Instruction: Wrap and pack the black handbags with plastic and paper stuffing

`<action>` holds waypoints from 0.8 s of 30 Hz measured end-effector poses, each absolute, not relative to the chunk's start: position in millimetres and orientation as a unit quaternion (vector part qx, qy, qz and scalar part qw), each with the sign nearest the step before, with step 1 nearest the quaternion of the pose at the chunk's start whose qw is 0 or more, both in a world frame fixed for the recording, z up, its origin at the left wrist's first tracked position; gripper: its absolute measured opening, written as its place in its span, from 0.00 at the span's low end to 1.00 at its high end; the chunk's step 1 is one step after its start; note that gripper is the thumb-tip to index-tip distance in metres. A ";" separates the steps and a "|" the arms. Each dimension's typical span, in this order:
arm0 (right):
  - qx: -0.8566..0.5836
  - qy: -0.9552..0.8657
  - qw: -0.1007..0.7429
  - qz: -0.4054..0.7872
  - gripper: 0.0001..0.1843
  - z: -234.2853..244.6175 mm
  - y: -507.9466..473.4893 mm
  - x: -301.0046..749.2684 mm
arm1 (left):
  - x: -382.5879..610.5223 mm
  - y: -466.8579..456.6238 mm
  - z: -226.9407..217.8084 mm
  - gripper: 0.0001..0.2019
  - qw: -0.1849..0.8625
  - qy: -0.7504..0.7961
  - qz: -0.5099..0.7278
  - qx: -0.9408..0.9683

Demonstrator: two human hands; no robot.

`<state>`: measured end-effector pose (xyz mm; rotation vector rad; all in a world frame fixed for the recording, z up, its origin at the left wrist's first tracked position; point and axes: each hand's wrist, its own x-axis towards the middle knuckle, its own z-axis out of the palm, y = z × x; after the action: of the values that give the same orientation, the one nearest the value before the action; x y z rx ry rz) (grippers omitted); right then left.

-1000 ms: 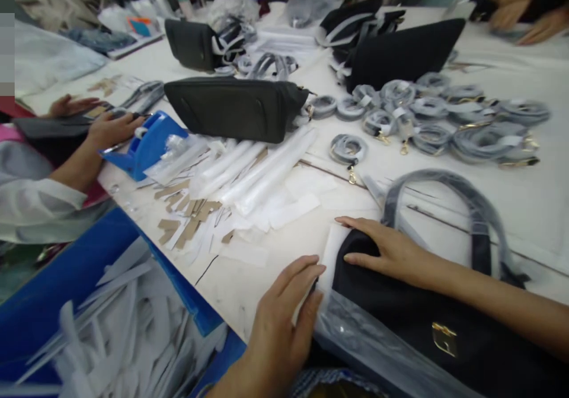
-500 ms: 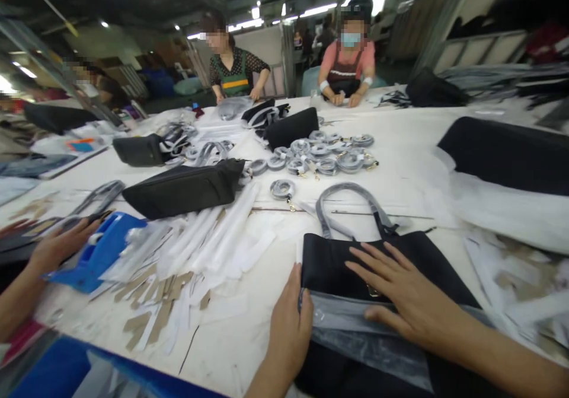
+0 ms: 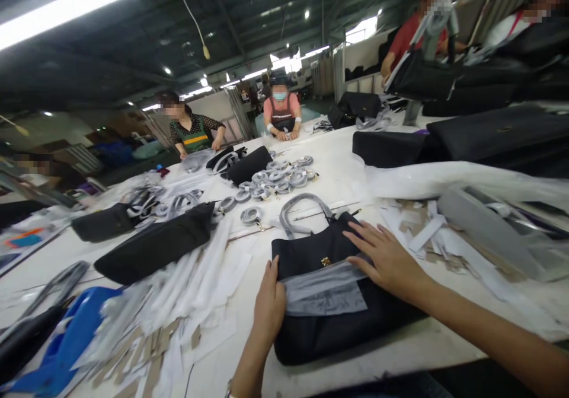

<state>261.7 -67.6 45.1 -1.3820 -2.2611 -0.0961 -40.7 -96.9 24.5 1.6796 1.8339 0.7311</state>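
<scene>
A black handbag (image 3: pixel 320 341) lies on the table in front of me, its handle (image 3: pixel 284 217) wrapped in clear plastic. A gold clasp (image 3: pixel 326 261) shows on its front, just above a strip of clear plastic film (image 3: pixel 326 297) lying across the bag. My left hand (image 3: pixel 269 303) rests against the bag's left edge, fingers stretched out and close together. Over the upper right part of the bag lies my right hand (image 3: pixel 384 258), open with fingers spread, touching the bag near the film's right end.
Coiled, plastic-wrapped straps (image 3: pixel 278 178) and black bags (image 3: pixel 157 241) lie beyond. Left are a blue tape dispenser (image 3: pixel 75 333) and paper strips (image 3: pixel 149 350); right, paper scraps (image 3: pixel 427 232) and a grey holder (image 3: pixel 493 229). Two people work across the table; others are at far right.
My view has swung right and up. The right hand has shifted toward the bag's right side, uncovering the clasp. More of the bag's bottom now shows; a co-worker's hands at left have left view.
</scene>
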 end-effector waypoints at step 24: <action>-0.326 -0.864 0.379 0.060 0.21 93.0 -26.1 127.3 | -43.3 -133.5 7.1 0.26 0.256 0.697 0.319 0.589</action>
<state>127.3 -26.1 93.0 -0.8329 -2.2073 0.1537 -43.3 -133.5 7.1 1.6004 1.8914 0.8667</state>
